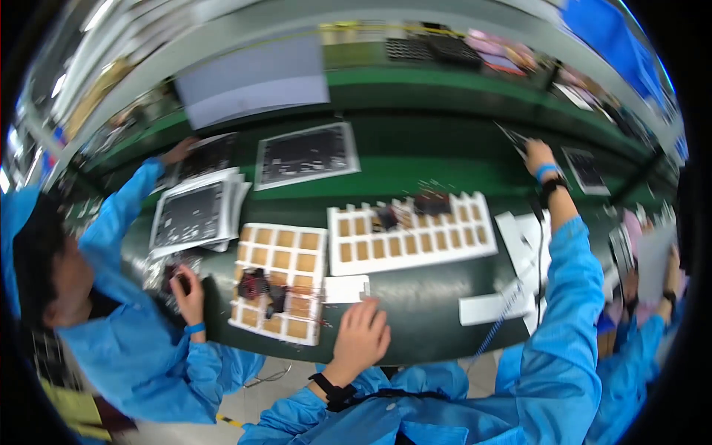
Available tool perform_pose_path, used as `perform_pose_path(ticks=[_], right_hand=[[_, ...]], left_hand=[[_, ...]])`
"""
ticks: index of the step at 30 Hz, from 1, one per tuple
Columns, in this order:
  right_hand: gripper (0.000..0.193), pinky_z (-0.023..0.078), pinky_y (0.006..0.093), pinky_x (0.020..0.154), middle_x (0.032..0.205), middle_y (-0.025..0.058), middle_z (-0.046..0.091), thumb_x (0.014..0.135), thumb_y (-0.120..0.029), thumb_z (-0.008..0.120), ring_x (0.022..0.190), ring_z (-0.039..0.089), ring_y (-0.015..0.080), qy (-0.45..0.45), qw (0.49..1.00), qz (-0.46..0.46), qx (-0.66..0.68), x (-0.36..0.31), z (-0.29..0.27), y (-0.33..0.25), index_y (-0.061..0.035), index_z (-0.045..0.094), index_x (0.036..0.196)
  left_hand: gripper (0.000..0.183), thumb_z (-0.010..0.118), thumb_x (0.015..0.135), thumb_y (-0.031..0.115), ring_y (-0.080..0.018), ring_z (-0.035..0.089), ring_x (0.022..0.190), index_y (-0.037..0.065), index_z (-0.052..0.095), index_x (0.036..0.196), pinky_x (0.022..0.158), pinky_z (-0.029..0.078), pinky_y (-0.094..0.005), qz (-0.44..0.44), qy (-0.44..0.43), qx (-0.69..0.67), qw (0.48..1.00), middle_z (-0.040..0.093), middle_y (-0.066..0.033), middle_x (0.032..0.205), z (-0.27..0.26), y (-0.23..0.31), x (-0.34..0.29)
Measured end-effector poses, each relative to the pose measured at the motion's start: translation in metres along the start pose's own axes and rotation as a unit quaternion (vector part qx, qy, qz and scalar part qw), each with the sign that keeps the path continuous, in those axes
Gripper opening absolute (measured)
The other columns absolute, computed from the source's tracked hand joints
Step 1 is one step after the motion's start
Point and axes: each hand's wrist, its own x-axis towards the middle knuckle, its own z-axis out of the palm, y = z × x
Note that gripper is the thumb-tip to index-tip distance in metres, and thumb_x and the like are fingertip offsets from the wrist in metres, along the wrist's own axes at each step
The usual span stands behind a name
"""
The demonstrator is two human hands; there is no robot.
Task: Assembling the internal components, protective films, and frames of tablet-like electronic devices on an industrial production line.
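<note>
My right arm stretches to the far right of the bench. There my right hand (540, 157) is closed on a thin dark sheet with a pale edge (512, 138), blurred and tilted up off the surface. Near the front edge, my left hand (361, 334) lies palm down with its fingers stretched out, holding nothing. Its fingertips are close to a small flat white piece (346, 290); whether they touch it I cannot tell. Beyond that piece stands a white compartment tray (415, 261) with tan compartments, dark parts and thin wires on its far side.
Left of my hand is another white grid tray (277, 259) with dark wired parts. Pale-bordered dark sheets (308, 154) lie further back, some stacked. White pieces (495, 307) and a coiled blue cord (495, 328) lie at right. A co-worker (141, 319) works at left, another at right.
</note>
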Motion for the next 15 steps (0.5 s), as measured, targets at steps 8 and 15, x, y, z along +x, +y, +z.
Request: perform_pose_path(ticks=[8,15], right_hand=[[0.015,0.055,0.0517,0.083,0.097,0.0256,0.066,0.082,0.002,0.059,0.092,0.067,0.0454,0.132,0.989,-0.059,0.039,-0.094,-0.133,-0.031,0.0020,0.068,0.094],[0.029,0.055,0.0413,0.072,0.095,0.0135,0.063,0.075,0.006,0.061,0.080,0.065,0.0346,0.234,0.948,-0.164,0.139,-0.256,-0.258,-0.129,0.0002,0.067,0.103]], left_hand=[[0.032,0.070,0.086,0.014,-0.0419,0.051,0.128,-0.001,0.062,0.113,0.108,0.040,-0.0524,0.033,0.014,-0.036,0.999,0.056,-0.0212,0.135,0.014,0.003,0.007],[0.039,0.060,0.099,0.027,-0.0405,0.058,0.123,-0.004,0.059,0.122,0.104,0.047,-0.0469,-0.115,-0.066,-0.416,0.900,0.057,-0.0243,0.136,-0.031,0.005,0.004]])
